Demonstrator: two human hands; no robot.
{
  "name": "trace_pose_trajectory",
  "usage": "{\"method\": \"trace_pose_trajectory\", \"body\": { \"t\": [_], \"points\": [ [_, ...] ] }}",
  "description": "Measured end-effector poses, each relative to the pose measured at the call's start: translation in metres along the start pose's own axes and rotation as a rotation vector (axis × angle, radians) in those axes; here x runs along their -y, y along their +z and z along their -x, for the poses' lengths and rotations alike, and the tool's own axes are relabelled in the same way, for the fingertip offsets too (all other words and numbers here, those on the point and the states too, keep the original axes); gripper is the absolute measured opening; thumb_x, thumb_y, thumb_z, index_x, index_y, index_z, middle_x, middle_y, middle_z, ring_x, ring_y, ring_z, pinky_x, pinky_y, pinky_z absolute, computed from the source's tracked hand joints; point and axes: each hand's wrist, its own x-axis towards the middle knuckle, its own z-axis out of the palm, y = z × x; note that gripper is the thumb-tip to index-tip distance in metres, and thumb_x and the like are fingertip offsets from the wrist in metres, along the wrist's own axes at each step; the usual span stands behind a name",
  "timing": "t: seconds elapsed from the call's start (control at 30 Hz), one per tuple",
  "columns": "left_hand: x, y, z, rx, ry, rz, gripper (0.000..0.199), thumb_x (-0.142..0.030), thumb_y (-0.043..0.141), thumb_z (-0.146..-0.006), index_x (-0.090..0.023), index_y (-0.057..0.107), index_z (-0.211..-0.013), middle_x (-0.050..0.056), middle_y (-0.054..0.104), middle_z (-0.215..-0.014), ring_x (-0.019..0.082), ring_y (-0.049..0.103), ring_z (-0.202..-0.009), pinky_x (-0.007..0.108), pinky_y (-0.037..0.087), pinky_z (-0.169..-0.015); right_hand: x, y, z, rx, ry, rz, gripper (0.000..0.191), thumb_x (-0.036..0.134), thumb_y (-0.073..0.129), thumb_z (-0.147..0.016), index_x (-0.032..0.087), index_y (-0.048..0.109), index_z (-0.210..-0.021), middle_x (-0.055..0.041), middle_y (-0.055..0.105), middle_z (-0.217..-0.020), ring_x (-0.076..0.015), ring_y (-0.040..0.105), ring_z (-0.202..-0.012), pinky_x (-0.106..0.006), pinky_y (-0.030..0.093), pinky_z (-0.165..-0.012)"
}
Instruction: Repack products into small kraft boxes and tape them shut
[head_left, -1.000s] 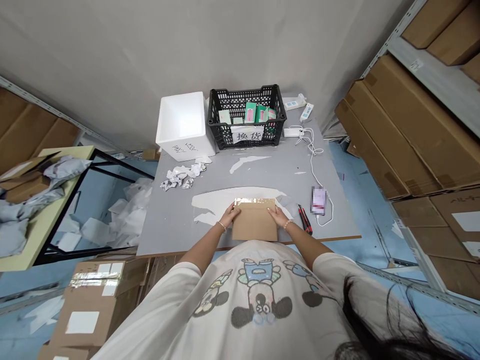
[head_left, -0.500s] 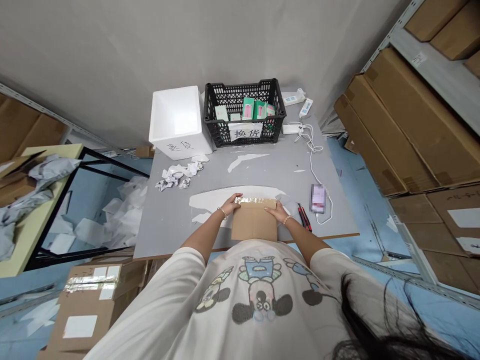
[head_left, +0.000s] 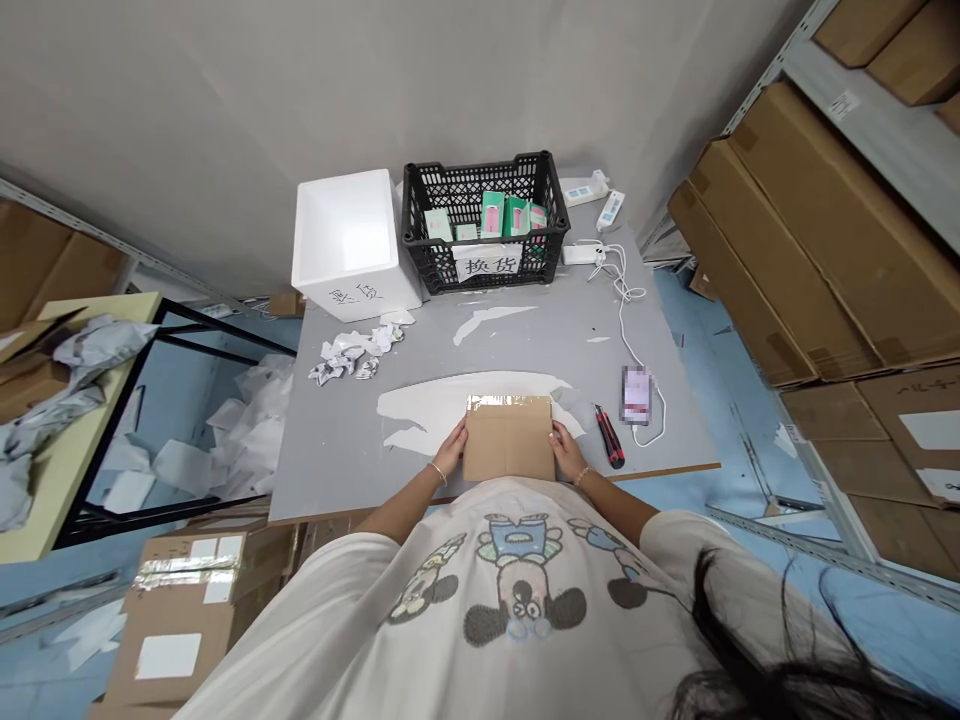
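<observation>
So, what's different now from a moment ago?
The left hand and right hand have slid back from the taped top edge of the cardboard mailer to its sides, toward the person, and still touch it. The mailer, black plastic crate and white foam box stayed put.

Grey-white plaster wall [head_left: 300, 100] fills the far side, meeting the corner at upper right. Floor [head_left: 720, 420] is pale blue, scuffed, with scraps lying on it. Grey-topped desk [head_left: 352, 440] stands against the wall, its edge trimmed in brown. Right side: metal shelving [head_left: 832, 110] stacked with large cardboard cartons [head_left: 795, 240]. Left side: pale yellow side table [head_left: 45, 530] on a black metal frame [head_left: 127, 440], with crumpled white wrappers [head_left: 247, 440] heaped beneath. Taped carton [head_left: 180, 620] sits on the floor at lower left. Light is soft, even.
</observation>
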Motion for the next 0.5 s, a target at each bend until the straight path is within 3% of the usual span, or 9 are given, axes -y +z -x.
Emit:
{"method": "trace_pose_trajectory", "body": {
  "t": [0.1, 0.2, 0.3, 0.37, 0.5],
  "points": [
    [0.001, 0.007, -0.003, -0.021, 0.122, 0.058, 0.078, -0.060, 0.064, -0.079, -0.026, 0.042, -0.145, 0.009, 0.042, -0.152, 0.032, 0.040, -0.138, 0.044, 0.037, -0.110, 0.004, 0.000, -0.003, 0.023, -0.001, -0.091, 0.070, 0.051, 0.055, -0.085, 0.027, 0.035, -0.148, -0.0082, 0.039, -0.154, -0.0244, 0.043, -0.136, -0.044, 0.034, -0.113],
    [-0.012, 0.012, -0.021, -0.038, 0.188, 0.107, 0.085, -0.049, 0.075, -0.070, -0.025, 0.042, -0.145, 0.009, 0.046, -0.149, 0.031, 0.043, -0.135, 0.043, 0.036, -0.111, 0.019, 0.001, -0.020, 0.045, -0.038, -0.157, 0.078, 0.048, 0.062, -0.081, 0.028, 0.033, -0.150, -0.0055, 0.032, -0.158, -0.0231, 0.036, -0.142, -0.042, 0.031, -0.116],
    [-0.024, 0.017, -0.032, -0.014, 0.107, 0.159, 0.079, -0.046, 0.079, -0.064, -0.022, 0.053, -0.135, 0.010, 0.062, -0.131, 0.031, 0.058, -0.119, 0.045, 0.044, -0.102, 0.034, 0.003, -0.033, 0.083, -0.034, -0.184, 0.071, 0.047, 0.064, -0.079, 0.029, 0.043, -0.144, -0.0049, 0.044, -0.151, -0.0230, 0.044, -0.136, -0.041, 0.035, -0.113],
    [-0.026, 0.020, -0.029, 0.025, 0.007, 0.170, 0.068, -0.051, 0.081, -0.061, -0.016, 0.065, -0.117, 0.012, 0.071, -0.109, 0.031, 0.065, -0.104, 0.045, 0.049, -0.094, 0.039, 0.005, -0.034, 0.108, 0.018, -0.197, 0.063, 0.047, 0.065, -0.078, 0.029, 0.050, -0.137, -0.0055, 0.056, -0.140, -0.0238, 0.056, -0.124, -0.040, 0.044, -0.106],
    [-0.022, 0.022, -0.017, 0.083, -0.125, 0.134, 0.059, -0.064, 0.080, -0.057, -0.012, 0.071, -0.085, 0.013, 0.073, -0.081, 0.030, 0.069, -0.084, 0.041, 0.053, -0.080, 0.039, 0.006, -0.029, 0.158, 0.117, -0.210, 0.050, 0.048, 0.070, -0.075, 0.025, 0.062, -0.118, -0.0069, 0.071, -0.112, -0.0250, 0.067, -0.096, -0.039, 0.053, -0.088]
  ]
}}
